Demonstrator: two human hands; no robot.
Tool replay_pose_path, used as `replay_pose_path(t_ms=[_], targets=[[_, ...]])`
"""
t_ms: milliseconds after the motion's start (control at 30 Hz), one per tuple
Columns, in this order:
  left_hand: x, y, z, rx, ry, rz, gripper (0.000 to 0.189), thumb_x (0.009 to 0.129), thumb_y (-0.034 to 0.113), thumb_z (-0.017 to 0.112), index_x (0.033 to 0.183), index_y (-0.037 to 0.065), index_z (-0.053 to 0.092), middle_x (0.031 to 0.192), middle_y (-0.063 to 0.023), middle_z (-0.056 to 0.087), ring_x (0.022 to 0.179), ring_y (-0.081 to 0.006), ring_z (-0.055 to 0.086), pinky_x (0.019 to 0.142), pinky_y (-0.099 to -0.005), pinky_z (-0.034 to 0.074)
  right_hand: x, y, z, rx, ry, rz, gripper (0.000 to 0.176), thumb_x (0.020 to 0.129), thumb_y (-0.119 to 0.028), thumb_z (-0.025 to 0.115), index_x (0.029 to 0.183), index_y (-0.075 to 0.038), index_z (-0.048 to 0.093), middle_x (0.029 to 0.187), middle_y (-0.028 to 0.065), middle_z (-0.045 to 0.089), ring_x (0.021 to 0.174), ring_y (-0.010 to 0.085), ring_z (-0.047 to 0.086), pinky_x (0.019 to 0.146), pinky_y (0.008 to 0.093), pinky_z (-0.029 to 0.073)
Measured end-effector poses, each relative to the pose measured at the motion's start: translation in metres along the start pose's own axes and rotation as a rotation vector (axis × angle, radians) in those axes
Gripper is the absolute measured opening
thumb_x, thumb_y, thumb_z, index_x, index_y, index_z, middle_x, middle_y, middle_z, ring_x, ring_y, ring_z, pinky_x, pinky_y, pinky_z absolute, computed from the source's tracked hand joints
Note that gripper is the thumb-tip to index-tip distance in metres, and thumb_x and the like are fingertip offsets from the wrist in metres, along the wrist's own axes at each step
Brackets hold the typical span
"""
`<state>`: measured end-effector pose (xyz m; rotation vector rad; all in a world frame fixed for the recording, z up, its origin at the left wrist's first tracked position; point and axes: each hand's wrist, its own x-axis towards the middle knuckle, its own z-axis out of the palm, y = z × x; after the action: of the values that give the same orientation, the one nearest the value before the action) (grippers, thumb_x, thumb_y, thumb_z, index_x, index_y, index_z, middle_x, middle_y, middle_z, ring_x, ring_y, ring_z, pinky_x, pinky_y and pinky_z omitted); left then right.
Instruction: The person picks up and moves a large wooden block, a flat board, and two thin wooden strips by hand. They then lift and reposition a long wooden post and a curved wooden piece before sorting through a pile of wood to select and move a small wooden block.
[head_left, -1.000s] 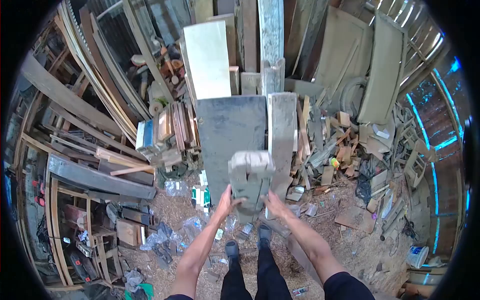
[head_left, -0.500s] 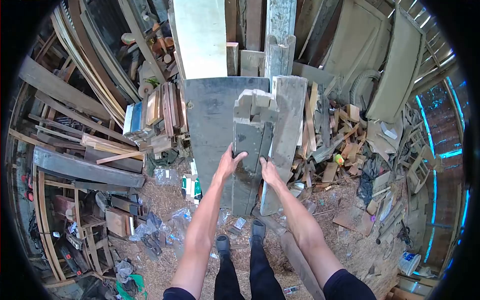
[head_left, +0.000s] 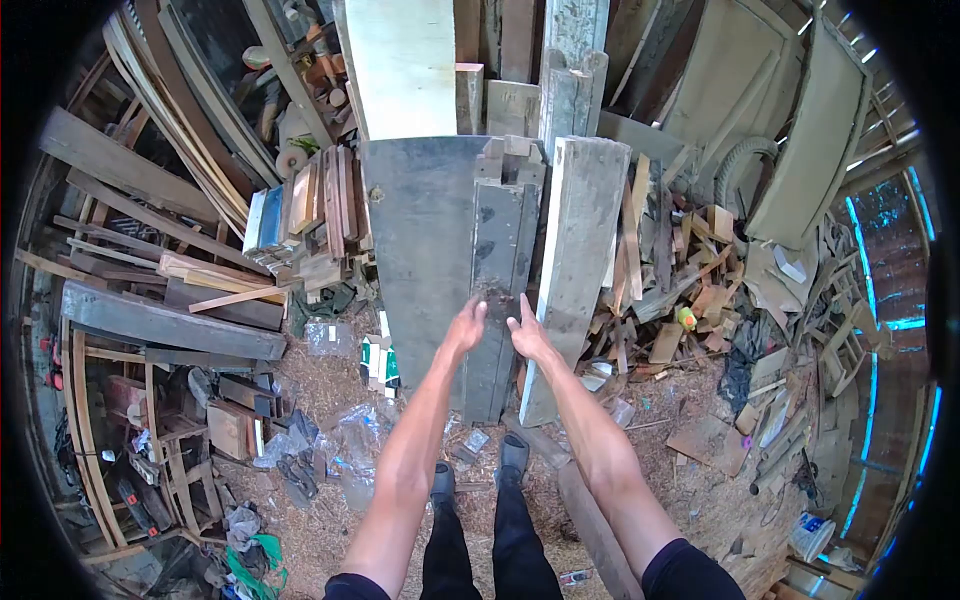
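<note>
A dark weathered timber [head_left: 497, 245] with a notched top end stands leaning against a wide grey board [head_left: 415, 260]. My left hand [head_left: 466, 325] is at its left edge, fingers extended and holding nothing. On the other side, at the right edge, my right hand [head_left: 529, 330] is also open, with thumb and fingers apart. The timber's middle lies between the two hands. Just right of it leans a pale, worn plank [head_left: 583, 250].
Stacked wood offcuts [head_left: 335, 205] stand to the left, and a heap of scrap wood [head_left: 695, 290] lies to the right. Behind is a light-coloured panel [head_left: 400, 70]. A long beam [head_left: 595, 520] lies by my right foot, on a floor of sawdust and plastic scraps.
The timber has tipped away from me, its notched top now resting back against the grey board. Both my hands have loosened from its sides.
</note>
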<state>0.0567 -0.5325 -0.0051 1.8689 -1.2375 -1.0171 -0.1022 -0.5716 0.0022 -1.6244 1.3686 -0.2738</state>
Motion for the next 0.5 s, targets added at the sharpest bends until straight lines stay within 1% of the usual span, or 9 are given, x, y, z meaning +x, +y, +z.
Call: replay_pose_path(t_ms=[133, 267, 300, 333, 367, 400, 433, 467, 500], targets=[[-0.039, -0.02, 0.008, 0.018, 0.039, -0.156, 0.049, 0.088, 0.039, 0.037, 0.117, -0.001, 0.045, 0.111, -0.0255, 0.051, 0.107, -0.0385, 0.047, 0.09, -0.0401, 0.038, -0.017, 0.0, -0.006, 0.017, -0.066, 0.036, 0.06, 0.086, -0.021, 0.044, 0.136, -0.005, 0.014, 0.134, 0.0227, 0.029, 0.123, 0.0324, 0.031, 0.102, 0.0354, 0.026], [-0.141, -0.022, 0.008, -0.059, 0.153, -0.328, 0.046, 0.088, 0.039, 0.04, 0.104, -0.002, 0.051, 0.096, -0.025, 0.057, 0.092, -0.0365, 0.055, 0.078, -0.0403, 0.043, -0.075, 0.009, -0.013, 0.133, -0.144, 0.037, 0.053, 0.086, -0.021, 0.043, 0.13, 0.001, 0.027, 0.13, 0.0231, 0.035, 0.122, 0.0317, 0.034, 0.1, 0.0355, 0.027], [-0.172, -0.066, 0.029, -0.09, 0.165, -0.323, 0.047, 0.088, 0.041, 0.04, 0.099, -0.003, 0.052, 0.095, -0.0249, 0.058, 0.09, -0.0364, 0.056, 0.077, -0.0403, 0.043, -0.092, 0.031, -0.003, 0.029, -0.096, 0.03, 0.051, 0.086, -0.024, 0.044, 0.128, 0.001, 0.03, 0.128, 0.0231, 0.037, 0.12, 0.0324, 0.035, 0.099, 0.0363, 0.029], [-0.211, -0.053, 0.02, -0.159, 0.044, -0.483, 0.047, 0.087, 0.042, 0.039, 0.099, -0.002, 0.053, 0.093, -0.0232, 0.058, 0.089, -0.0364, 0.056, 0.076, -0.0412, 0.044, -0.116, 0.036, -0.009, -0.032, -0.217, 0.066, 0.049, 0.086, -0.027, 0.043, 0.126, 0.0, 0.035, 0.126, 0.0227, 0.04, 0.118, 0.0334, 0.039, 0.098, 0.0369, 0.03], [-0.254, -0.017, 0.005, 0.013, 0.06, -0.513, 0.041, 0.086, 0.037, 0.041, 0.096, -0.001, 0.056, 0.092, -0.0214, 0.059, 0.084, -0.0346, 0.057, 0.072, -0.0417, 0.044, -0.147, 0.052, -0.005, -0.079, -0.22, 0.08, 0.049, 0.086, -0.031, 0.043, 0.123, 0.0, 0.038, 0.121, 0.0234, 0.045, 0.113, 0.0355, 0.043, 0.096, 0.0383, 0.033], [-0.297, -0.08, 0.029, 0.196, 0.066, -0.27, 0.039, 0.084, 0.035, 0.044, 0.094, 0.0, 0.057, 0.089, -0.0201, 0.059, 0.08, -0.0325, 0.059, 0.069, -0.0419, 0.045, -0.182, 0.036, -0.017, -0.133, -0.306, 0.155, 0.051, 0.084, -0.037, 0.043, 0.12, -0.001, 0.042, 0.117, 0.0247, 0.048, 0.11, 0.0366, 0.045, 0.093, 0.0399, 0.036], [-0.342, -0.083, 0.035, 0.076, 0.12, -0.381, 0.04, 0.08, 0.036, 0.048, 0.091, -0.002, 0.058, 0.087, -0.0197, 0.06, 0.078, -0.0321, 0.059, 0.069, -0.041, 0.045, -0.216, 0.06, -0.009, -0.218, -0.279, 0.171, 0.05, 0.083, -0.037, 0.043, 0.117, -0.001, 0.045, 0.113, 0.0245, 0.05, 0.107, 0.037, 0.047, 0.09, 0.0418, 0.038], [-0.379, -0.065, 0.013, -0.117, -0.255, -0.755, 0.034, 0.085, 0.029, 0.041, 0.096, 0.002, 0.058, 0.094, -0.0172, 0.06, 0.088, -0.0292, 0.056, 0.079, -0.0405, 0.042, -0.242, 0.107, 0.001, -0.308, -0.33, 0.002, 0.049, 0.081, -0.034, 0.044, 0.118, -0.002, 0.045, 0.103, 0.0229, 0.056, 0.094, 0.0363, 0.054, 0.086, 0.0427, 0.039], [-0.437, -0.097, 0.038, 0.027, 0.077, -0.452, 0.03, 0.084, 0.026, 0.041, 0.084, 0.002, 0.059, 0.078, -0.0134, 0.061, 0.072, -0.0268, 0.058, 0.066, -0.0388, 0.044, -0.266, 0.13, 0.0, -0.403, -0.54, 0.051, 0.045, 0.076, -0.03, 0.047, 0.108, 0.001, 0.052, 0.088, 0.0207, 0.06, 0.078, 0.0351, 0.058, 0.085, 0.043, 0.039]])
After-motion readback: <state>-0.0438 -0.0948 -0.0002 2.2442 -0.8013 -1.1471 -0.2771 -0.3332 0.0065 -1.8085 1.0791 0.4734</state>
